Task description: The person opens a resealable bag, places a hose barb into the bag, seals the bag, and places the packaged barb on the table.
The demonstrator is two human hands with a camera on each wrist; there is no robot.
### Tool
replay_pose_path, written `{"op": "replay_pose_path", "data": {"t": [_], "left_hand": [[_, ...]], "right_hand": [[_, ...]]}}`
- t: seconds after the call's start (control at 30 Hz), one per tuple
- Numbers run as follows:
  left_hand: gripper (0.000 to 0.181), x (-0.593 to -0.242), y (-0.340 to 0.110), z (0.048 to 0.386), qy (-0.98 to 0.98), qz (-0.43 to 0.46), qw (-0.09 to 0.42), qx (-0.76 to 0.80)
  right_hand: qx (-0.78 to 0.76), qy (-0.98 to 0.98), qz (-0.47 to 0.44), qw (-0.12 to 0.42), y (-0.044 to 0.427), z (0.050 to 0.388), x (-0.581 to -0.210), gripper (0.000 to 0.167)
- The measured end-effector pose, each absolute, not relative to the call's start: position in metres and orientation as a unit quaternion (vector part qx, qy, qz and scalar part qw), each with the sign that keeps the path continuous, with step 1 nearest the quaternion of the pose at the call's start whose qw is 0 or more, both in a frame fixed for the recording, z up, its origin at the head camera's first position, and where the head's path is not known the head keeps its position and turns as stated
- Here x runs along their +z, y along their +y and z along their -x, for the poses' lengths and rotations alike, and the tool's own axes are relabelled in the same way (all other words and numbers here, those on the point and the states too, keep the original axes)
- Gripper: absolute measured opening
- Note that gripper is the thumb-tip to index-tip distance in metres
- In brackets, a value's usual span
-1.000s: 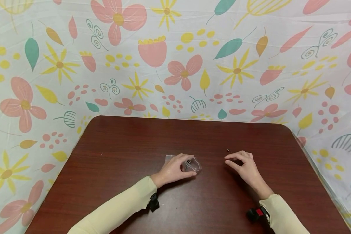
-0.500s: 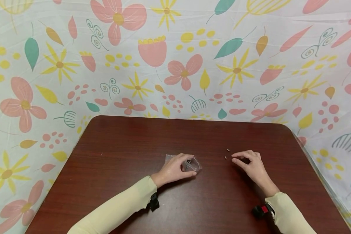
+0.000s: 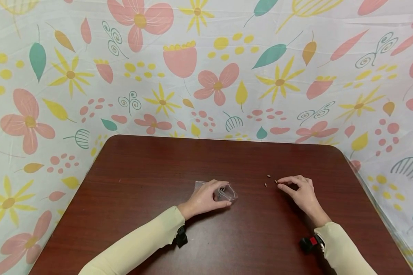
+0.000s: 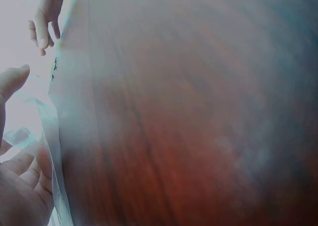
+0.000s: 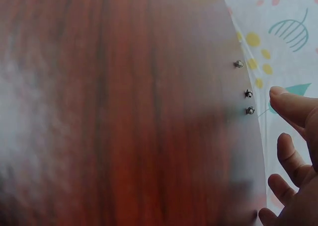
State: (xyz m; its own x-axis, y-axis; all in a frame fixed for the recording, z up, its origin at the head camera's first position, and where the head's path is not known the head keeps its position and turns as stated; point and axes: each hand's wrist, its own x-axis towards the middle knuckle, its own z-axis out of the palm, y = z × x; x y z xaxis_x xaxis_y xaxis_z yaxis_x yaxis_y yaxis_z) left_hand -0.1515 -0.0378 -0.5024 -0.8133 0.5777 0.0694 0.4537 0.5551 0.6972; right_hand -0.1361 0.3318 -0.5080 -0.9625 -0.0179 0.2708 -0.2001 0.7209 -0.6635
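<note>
1. Bag (image 3: 228, 194): clear, on the table (image 3: 141, 168) left of the bits, mouth open toward the right. Dark metal contents (image 3: 222, 190) show inside; too small to count.
2. Left hand (image 3: 203, 198): curved round the bag, forefinger and thumb parted on either side of the mouth, gripping the plastic. In the left wrist view the clear film runs alongside its fingers; that view is hazy.
3. Right hand (image 3: 302, 193): well apart from the left, over the table's right side. Fingers loosely bent, forefinger and thumb tips a little apart, nothing gripped.
4. Three small metal bits on the table, between bag and right hand, near one another but apart. Far bit (image 3: 269, 176) farthest from the person; left bit (image 3: 265, 185) nearer the bag; right bit (image 3: 276, 181) just beside the right forefinger and thumb tips.
5. Contact at the right bit: hard to judge from the head view; the right wrist view shows a gap between fingers and all three bits. Knobby, dull grey, shiny in spots.
6. Left wrist view: bits appear as dark specks near the table edge, too blurred to tell one from another.
7. Sleeves: left sleeve (image 3: 134, 244) and right sleeve (image 3: 344, 248), both pale yellow. Black device at each wrist; the right device (image 3: 309, 244) carries a red patch, the left device (image 3: 181, 237) sits under the cuff.
8. Table: dark red-brown, wood-grained, rounded far corners. Behind it and at the sides, white cloth (image 3: 189, 86) printed with pink, yellow and green flowers and leaves.
</note>
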Motion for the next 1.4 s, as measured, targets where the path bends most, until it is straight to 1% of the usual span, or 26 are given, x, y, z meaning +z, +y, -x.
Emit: {"op": "replay_pose_path", "data": {"t": [0.2, 0.63, 0.93, 1.4], "left_hand": [[0.069, -0.502, -0.038, 0.151, 0.879, -0.292, 0.085, 0.366], [0.069, -0.501, -0.037, 0.151, 0.879, -0.287, 0.091, 0.369], [0.069, -0.503, -0.038, 0.152, 0.875, -0.297, 0.079, 0.375], [0.069, -0.501, -0.038, 0.152, 0.874, -0.297, 0.085, 0.374]], "right_hand": [[0.367, -0.923, -0.047, 0.109, 0.333, 0.139, -0.508, 0.013], [0.345, -0.932, -0.034, 0.104, 0.330, 0.144, -0.507, 0.012], [0.320, -0.942, -0.034, 0.095, 0.328, 0.147, -0.504, 0.015], [0.308, -0.948, -0.030, 0.081, 0.328, 0.152, -0.505, 0.010]]}}
